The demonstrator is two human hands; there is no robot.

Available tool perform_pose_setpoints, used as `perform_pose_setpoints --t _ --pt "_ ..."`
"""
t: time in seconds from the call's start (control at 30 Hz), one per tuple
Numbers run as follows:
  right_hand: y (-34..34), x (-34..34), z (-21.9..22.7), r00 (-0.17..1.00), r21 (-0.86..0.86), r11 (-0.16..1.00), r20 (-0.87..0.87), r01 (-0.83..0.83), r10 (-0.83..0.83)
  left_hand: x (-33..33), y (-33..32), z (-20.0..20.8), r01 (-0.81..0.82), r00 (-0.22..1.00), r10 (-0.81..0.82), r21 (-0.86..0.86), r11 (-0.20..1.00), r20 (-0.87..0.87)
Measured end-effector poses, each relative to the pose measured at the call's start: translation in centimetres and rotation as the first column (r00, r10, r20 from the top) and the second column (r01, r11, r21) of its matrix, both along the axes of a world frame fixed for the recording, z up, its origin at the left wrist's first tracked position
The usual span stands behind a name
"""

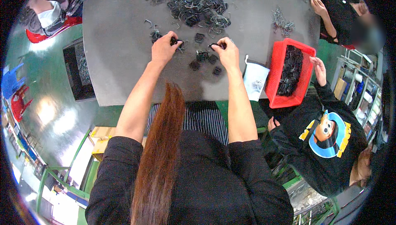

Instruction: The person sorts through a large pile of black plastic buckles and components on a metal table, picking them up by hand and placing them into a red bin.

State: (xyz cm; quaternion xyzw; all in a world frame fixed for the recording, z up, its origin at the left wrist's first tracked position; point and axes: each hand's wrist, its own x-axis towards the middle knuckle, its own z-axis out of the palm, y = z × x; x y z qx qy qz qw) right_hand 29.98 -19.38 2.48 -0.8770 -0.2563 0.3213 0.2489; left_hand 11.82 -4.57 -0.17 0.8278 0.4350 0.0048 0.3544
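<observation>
My left hand (164, 49) is closed, its thumb and fingers pinching a small black plastic buckle (175, 41) with bits of metal wire beside it. To the right, my right hand (228, 54) pinches another black buckle (213, 46), partly covered by the fingers. Between the hands a single buckle (199, 38) lies flat, and several more loose buckles (202, 55) lie nearer me. Beyond them spreads a large heap of black buckles and bent metal hooks (202, 6).
The grey table (119, 39) also bears a small pile of metal hooks (283, 23), a pale blue pouch (255, 76) and a red basket (274, 76) of black pieces. A co-worker's hand (318, 70) touches the basket. A black crate (71, 70) stands left of the table.
</observation>
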Motion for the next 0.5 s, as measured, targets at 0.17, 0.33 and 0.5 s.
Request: perform_pose_setpoints --t 0.17,0.33,0.5 --pt "2.9 -0.1 -0.6 0.925 0.084 0.926 0.14 -0.367 0.354 -1.5 1.5 0.7 -0.085 0.952 0.208 -0.46 0.884 0.224" --pt "4.8 0.3 -2.3 0.878 -0.167 0.886 0.144 -0.433 0.457 0.4 2.0 3.2 -0.267 0.895 0.428 -0.622 0.736 0.122" --pt "-2.0 4.0 2.5 0.998 0.016 1.0 -0.052 -0.022 0.023 9.2 -1.8 5.2 -0.12 0.958 0.255 -0.622 0.774 0.132"
